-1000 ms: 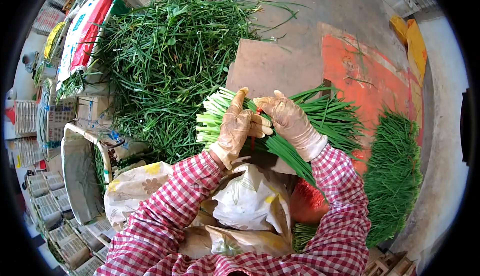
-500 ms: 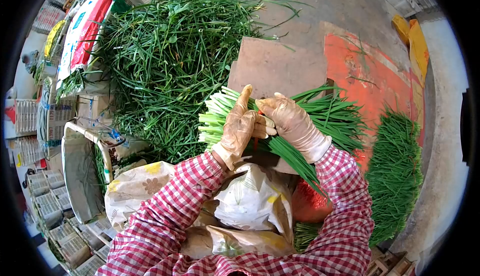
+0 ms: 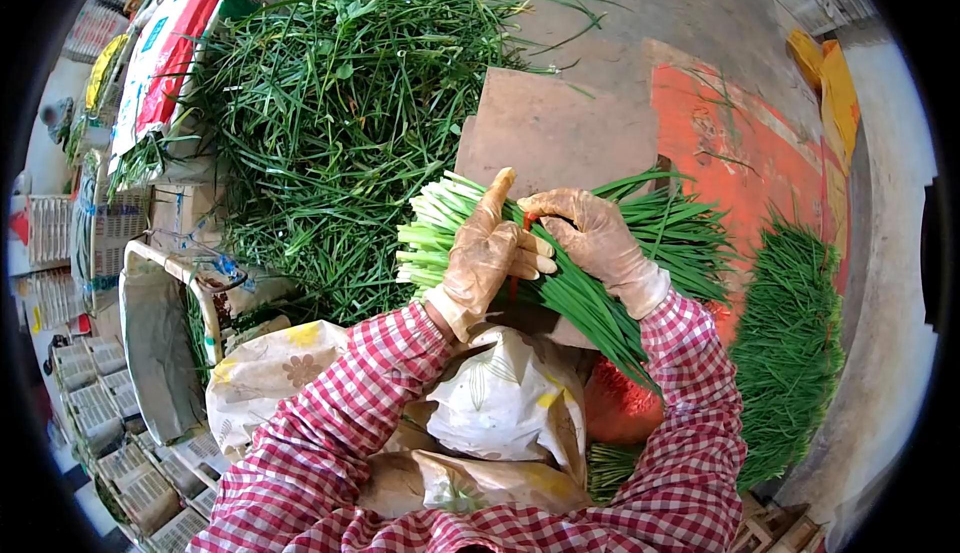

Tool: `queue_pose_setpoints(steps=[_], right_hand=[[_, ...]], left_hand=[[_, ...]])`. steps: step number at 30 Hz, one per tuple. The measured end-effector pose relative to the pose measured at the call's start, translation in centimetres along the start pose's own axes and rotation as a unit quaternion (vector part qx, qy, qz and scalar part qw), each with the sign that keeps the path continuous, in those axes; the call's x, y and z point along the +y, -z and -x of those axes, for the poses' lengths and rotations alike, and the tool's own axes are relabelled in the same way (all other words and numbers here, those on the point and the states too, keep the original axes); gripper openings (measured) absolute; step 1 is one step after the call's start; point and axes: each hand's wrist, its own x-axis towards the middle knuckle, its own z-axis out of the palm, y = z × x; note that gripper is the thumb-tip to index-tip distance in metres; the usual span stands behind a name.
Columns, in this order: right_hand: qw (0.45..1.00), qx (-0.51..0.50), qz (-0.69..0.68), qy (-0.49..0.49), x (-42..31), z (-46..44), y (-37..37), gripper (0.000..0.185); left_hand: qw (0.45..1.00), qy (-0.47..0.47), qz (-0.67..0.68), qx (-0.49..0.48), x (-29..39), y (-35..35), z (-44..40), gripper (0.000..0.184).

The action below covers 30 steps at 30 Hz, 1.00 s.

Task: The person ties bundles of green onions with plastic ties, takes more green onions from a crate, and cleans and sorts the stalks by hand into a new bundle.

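A bundle of garlic chives [image 3: 590, 313] lies across the front of me, pale stem ends to the left and dark green leaves to the right. My left hand [image 3: 485, 258], in a stained glove, is wrapped over the stems with the thumb pointing up. Just right of it, my gloved right hand [image 3: 597, 243] pinches a red tie [image 3: 529, 220] between thumb and forefinger at the bundle's upper side. More of that red shows below my left fingers. The tie's underside is hidden by the chives.
A large heap of loose green leaves [image 3: 340, 123] lies at the left. Cardboard [image 3: 560, 118] and an orange-red sheet [image 3: 700, 193] cover the floor ahead. Stacked chives [image 3: 790, 353] stand at the right. A white frame [image 3: 205, 298] and a printed sack [image 3: 165, 63] are at far left.
My right hand has shifted slightly right and turned, away from my left hand, drawing the red tie so more of it shows. My left hand stays on the stems.
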Motion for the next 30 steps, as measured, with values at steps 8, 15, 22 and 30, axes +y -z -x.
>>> queue_pose_setpoints(steps=[8,15,22,30], right_hand=[[0.99,-0.035,-0.05,-0.124,0.5,-1.0,-0.2,0.023],[0.991,0.112,-0.043,-0.055,-1.4,-0.7,1.3,0.023],[0.999,-0.013,0.037,-0.033,-2.2,-0.6,0.0,0.021],[0.984,0.031,0.165,0.054,-0.5,0.5,-1.6,0.012]], left_hand=[[1.0,0.01,0.001,-0.005,0.1,0.1,0.0,0.069],[1.0,0.013,-0.005,0.008,0.3,-0.5,0.0,0.07],[0.999,-0.024,0.032,-0.002,-0.4,-0.3,0.2,0.071],[0.999,0.03,0.037,0.007,1.0,-0.3,1.1,0.064]])
